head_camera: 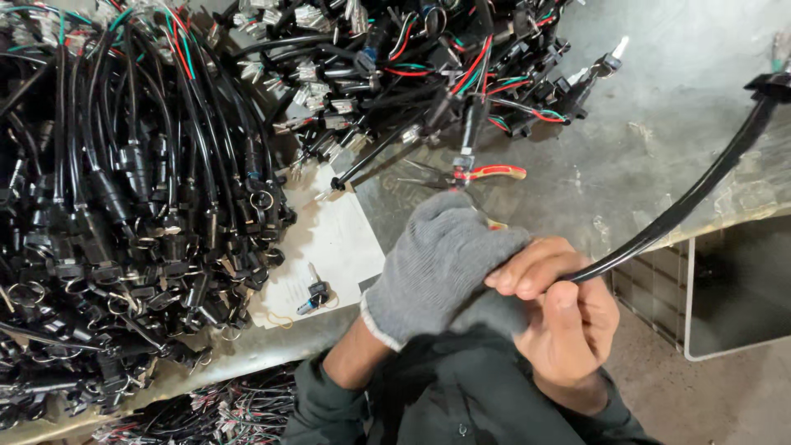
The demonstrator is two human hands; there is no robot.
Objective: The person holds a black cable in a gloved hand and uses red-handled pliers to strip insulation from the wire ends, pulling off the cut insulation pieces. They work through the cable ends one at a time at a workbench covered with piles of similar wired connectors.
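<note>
My left hand (pixel 437 259) wears a grey knit glove and is curled shut close in front of me. My bare right hand (pixel 568 317) presses against it, fingers wrapped around one end of a black sleeved cable (pixel 684 210). The cable arcs up and right over the table edge to a black connector (pixel 773 84) at its far end. The near end is hidden between the two hands, and the gloved hand seems to grip it too.
A big heap of black cable harnesses (pixel 124 206) covers the left of the metal table (pixel 659 124), with another pile (pixel 428 66) at the back. Red-handled pliers (pixel 486 173) lie just beyond my hands. A white paper (pixel 338 239) carries a small black connector (pixel 315 294).
</note>
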